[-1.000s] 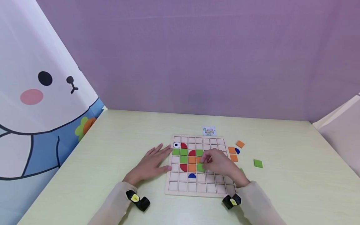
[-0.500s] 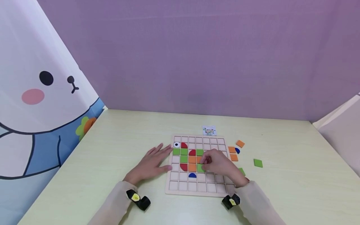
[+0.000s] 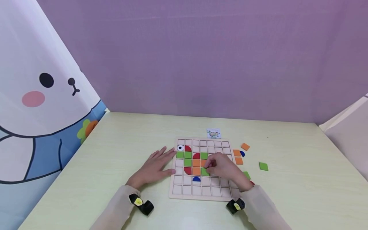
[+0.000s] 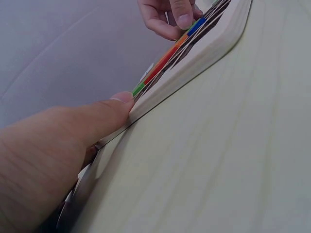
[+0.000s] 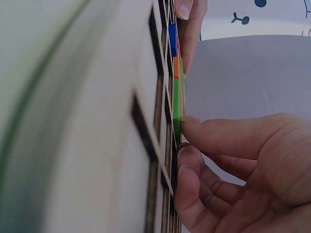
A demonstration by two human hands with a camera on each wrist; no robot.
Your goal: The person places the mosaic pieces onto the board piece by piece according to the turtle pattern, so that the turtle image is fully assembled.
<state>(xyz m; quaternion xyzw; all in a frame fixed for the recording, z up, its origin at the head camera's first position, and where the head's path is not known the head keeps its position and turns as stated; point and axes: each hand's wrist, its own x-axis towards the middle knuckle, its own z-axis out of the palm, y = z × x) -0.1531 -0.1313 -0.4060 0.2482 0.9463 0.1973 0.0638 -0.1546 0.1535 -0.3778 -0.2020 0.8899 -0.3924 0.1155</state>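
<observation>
A pale wooden grid board (image 3: 170, 191) lies on the table, partly filled with green, orange, red and blue pieces and a round eye piece (image 3: 180, 148). My left hand (image 3: 152, 169) rests flat with spread fingers against the board's left edge; in the left wrist view its thumb (image 4: 114, 104) touches that edge. Over the right half of the board, my right hand (image 3: 222, 164) pinches at a green square tile (image 3: 204, 172) sitting in the grid. Its thumb (image 5: 209, 133) touches the tile in the right wrist view, with the other fingers curled below. A blue half-circle (image 3: 196, 179) lies nearby.
Right of the board lie loose orange squares (image 3: 245, 147), a blue half-circle piece (image 3: 242, 154) and green squares (image 3: 263, 166). A red piece (image 3: 252, 182) is partly hidden behind the right wrist. A small printed card (image 3: 213, 133) touches the board's far side.
My right wrist has shifted very slightly, baring more of the green and red pieces behind it. Both hands otherwise keep their places, and the pieces on the board look the same.
</observation>
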